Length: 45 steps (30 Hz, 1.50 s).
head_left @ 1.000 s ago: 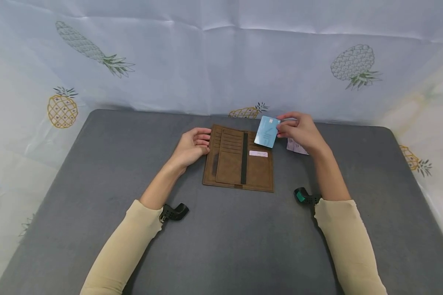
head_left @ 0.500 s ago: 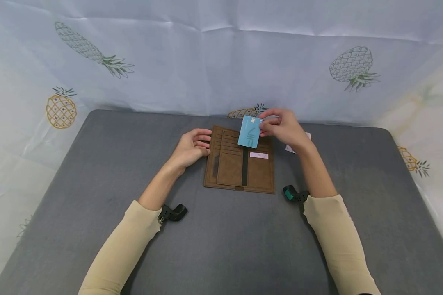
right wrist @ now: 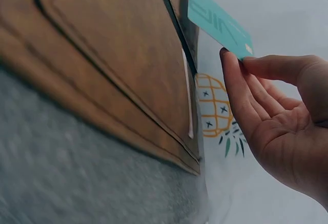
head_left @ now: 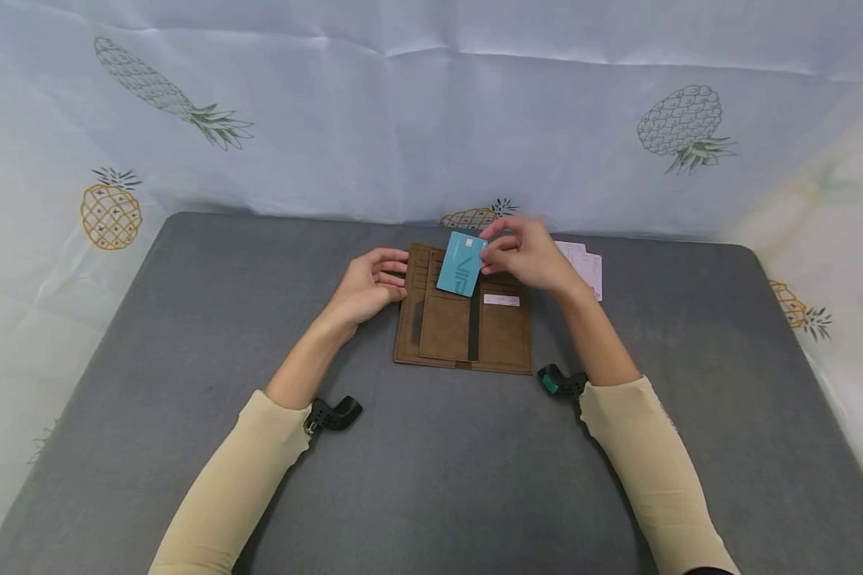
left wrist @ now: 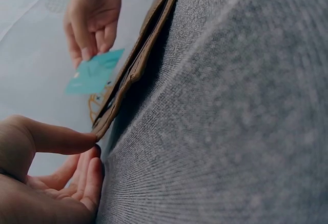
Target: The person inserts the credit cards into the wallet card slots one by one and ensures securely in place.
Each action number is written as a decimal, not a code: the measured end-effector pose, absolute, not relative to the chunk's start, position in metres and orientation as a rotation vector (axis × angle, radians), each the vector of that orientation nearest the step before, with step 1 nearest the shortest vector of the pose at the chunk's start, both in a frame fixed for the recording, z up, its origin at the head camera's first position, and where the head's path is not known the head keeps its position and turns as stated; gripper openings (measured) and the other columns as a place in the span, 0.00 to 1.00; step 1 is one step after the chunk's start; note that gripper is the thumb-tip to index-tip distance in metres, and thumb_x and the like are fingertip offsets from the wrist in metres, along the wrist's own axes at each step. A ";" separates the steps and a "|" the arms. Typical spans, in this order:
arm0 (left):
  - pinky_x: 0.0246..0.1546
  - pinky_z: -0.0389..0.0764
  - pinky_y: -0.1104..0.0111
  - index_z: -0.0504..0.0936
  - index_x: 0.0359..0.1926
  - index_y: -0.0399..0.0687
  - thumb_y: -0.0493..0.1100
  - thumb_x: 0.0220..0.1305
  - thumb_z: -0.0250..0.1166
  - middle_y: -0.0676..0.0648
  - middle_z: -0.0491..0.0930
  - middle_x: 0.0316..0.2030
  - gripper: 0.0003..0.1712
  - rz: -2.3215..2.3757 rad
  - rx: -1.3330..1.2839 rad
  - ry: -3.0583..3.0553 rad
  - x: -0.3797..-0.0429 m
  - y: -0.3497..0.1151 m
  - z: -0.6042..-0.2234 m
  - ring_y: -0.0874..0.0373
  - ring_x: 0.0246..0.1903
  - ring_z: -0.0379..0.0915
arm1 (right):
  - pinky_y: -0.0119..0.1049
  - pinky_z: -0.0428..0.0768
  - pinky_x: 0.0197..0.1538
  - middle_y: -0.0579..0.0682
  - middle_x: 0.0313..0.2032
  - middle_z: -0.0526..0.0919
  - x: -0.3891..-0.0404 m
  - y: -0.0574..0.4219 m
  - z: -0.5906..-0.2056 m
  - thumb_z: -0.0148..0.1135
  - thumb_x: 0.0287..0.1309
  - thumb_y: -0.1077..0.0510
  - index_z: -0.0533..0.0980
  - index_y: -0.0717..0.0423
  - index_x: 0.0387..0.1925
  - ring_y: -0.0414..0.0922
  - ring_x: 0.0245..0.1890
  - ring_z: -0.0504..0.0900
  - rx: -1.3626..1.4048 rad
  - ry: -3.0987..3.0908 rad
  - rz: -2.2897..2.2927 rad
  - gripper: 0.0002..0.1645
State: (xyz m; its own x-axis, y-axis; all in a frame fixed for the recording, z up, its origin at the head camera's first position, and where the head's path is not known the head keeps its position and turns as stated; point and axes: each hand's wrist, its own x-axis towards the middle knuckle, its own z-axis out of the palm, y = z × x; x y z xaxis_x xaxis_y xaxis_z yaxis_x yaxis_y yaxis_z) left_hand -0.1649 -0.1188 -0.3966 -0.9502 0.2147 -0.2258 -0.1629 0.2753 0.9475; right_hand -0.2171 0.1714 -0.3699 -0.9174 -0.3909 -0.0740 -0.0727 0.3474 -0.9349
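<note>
A brown wallet [head_left: 449, 331] lies spread open on the table, showing card slots and a dark strap down its middle. At its left edge, my left hand [head_left: 370, 283] pinches the border, thumb on top and fingers below, as the left wrist view shows. My right hand [head_left: 521, 251] holds a blue VIP card [head_left: 460, 267] between thumb and fingers by its right side. In the right wrist view the card [right wrist: 218, 21] is raised off the wallet, tilted. A pinkish-white slip [head_left: 501, 300] pokes from a slot in the wallet's right half.
Pinkish paper slips [head_left: 586, 270] lie on the grey table [head_left: 431, 463] behind my right forearm. A white curtain [head_left: 403, 120] with pineapple prints hangs along the table's back edge. Black wrist devices [head_left: 336, 414] jut out from both wrists.
My right hand has carried the blue card leftward, from above the wallet's right half to above its left-centre part. More of the pink slips now shows. The left hand keeps its place.
</note>
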 end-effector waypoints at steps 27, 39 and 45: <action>0.56 0.83 0.60 0.73 0.75 0.42 0.23 0.69 0.62 0.36 0.78 0.65 0.35 1.747 0.037 2.246 -0.166 -0.118 -0.400 0.44 0.57 0.78 | 0.35 0.93 0.43 0.71 0.45 0.91 -0.213 0.155 -0.379 0.58 0.76 0.67 0.73 0.70 0.62 0.38 0.30 0.92 -0.389 2.335 -1.381 0.18; 0.56 0.83 0.61 0.73 0.75 0.42 0.24 0.69 0.62 0.36 0.78 0.65 0.35 1.742 0.052 2.247 -0.165 -0.117 -0.398 0.42 0.57 0.78 | 0.34 0.92 0.45 0.70 0.43 0.91 -0.212 0.155 -0.379 0.56 0.78 0.68 0.74 0.69 0.60 0.43 0.37 0.91 -0.527 2.313 -1.254 0.15; 0.55 0.83 0.61 0.74 0.75 0.42 0.24 0.69 0.62 0.36 0.78 0.64 0.34 1.745 0.049 2.251 -0.165 -0.117 -0.398 0.44 0.56 0.78 | 0.36 0.87 0.45 0.62 0.42 0.89 -0.209 0.154 -0.378 0.63 0.74 0.66 0.80 0.65 0.55 0.49 0.40 0.88 -0.591 2.352 -1.156 0.12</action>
State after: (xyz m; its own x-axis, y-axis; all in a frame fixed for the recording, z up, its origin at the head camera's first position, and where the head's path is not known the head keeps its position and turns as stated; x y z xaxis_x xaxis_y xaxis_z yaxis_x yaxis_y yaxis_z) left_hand -0.1648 -0.1168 -0.3985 -0.9567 0.2035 -0.2079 -0.1506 0.2647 0.9525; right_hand -0.2088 0.1542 -0.3780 -0.8064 -0.5546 -0.2052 -0.1762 0.5566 -0.8119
